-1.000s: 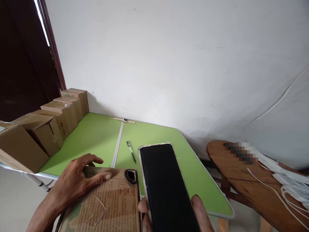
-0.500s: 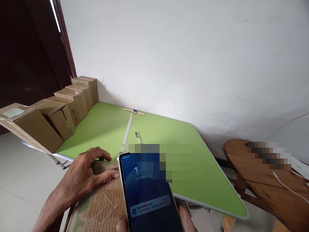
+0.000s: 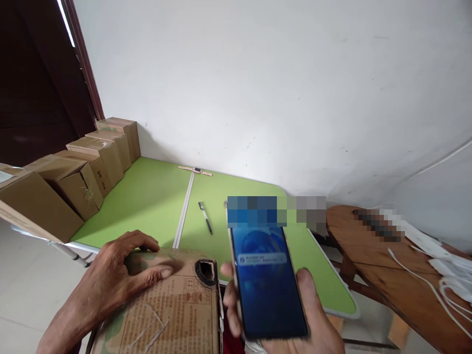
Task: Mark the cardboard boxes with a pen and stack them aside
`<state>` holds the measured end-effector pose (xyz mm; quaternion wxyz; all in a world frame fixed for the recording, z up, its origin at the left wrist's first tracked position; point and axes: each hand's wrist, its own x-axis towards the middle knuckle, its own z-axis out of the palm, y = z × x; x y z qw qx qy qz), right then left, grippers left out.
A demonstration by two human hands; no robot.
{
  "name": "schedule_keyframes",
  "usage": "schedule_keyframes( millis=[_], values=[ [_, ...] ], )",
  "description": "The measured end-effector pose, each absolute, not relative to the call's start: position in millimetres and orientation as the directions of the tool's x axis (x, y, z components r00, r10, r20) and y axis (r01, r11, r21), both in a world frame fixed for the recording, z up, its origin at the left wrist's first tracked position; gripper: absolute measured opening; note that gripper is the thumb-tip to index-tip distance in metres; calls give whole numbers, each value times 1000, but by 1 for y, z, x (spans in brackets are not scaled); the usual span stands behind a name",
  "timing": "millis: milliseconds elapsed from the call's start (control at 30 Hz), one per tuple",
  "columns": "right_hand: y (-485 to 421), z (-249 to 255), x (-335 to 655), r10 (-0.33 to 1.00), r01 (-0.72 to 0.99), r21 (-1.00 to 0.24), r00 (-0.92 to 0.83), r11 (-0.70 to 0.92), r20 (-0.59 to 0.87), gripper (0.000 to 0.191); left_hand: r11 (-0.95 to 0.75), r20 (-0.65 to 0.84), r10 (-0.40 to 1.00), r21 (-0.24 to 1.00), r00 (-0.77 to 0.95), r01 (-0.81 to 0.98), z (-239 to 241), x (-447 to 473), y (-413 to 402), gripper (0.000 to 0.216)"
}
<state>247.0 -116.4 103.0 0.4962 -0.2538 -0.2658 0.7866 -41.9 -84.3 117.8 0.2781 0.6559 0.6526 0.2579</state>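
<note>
In my right hand (image 3: 313, 319) is a smartphone (image 3: 267, 290), its lit blue screen tilted up at me. The thumb lies along the phone's right side and the fingers wrap its left side. My left hand (image 3: 121, 275) grips the far left part of a printed cardboard box (image 3: 173, 314), thumb on top and fingers bent towards the far edge. A dark-edged hole shows in the box's far right corner. Clear strips, perhaps tape, lie on its top. Beyond it, a pen (image 3: 205, 218) rests on the green table (image 3: 155, 201).
Several cardboard boxes (image 3: 106, 152) stand in a row along the table's left side. A watch with a pale strap (image 3: 197, 170) lies by the white wall. On the right, a brown wooden table (image 3: 365, 250) carries white cables (image 3: 416, 273) and a blurred dark item.
The phone has moved right, away from above the box, uncovering the box's corner hole and the whole pen. My left hand stays on the box. The view has shifted slightly.
</note>
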Motion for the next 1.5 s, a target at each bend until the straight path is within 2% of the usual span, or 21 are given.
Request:
schedule_keyframes(
  millis=[67,133,333,500,767,867,1100,1333,1500],
  values=[
    [-89,94,259,952,-707,-642,-275,-296,-136,61,-4,-20,999,701,26,713,117,-43,-85,50],
    [-59,73,271,965,-690,-675,-191,-261,-179,55,-15,-11,999,700,31,714,114,-44,-85,49],
    [11,-9,292,915,-612,-703,-90,-362,-393,52,-9,-19,999,688,31,726,112,-43,-87,49],
    [37,-46,296,905,-597,-719,-29,-357,-425,42,8,-38,999,705,27,710,117,-40,-89,49],
    [54,-75,304,888,-544,-778,122,-314,-443,27,-15,-25,999,704,46,711,109,-47,-89,47],
    [55,-80,308,883,-496,-821,201,-281,-424,27,-14,-16,999,713,37,701,112,-44,-90,47],
    [48,-83,304,890,-349,-929,374,-125,-261,37,89,-73,996,788,-50,609,118,-39,-99,59],
    [37,-84,295,869,-211,-974,464,-82,-173,36,32,15,996,869,-91,494,93,-74,-113,66],
    [35,-83,291,863,-125,-990,490,-72,-124,35,110,-92,994,904,-63,413,70,-90,-107,79]
  ],
)
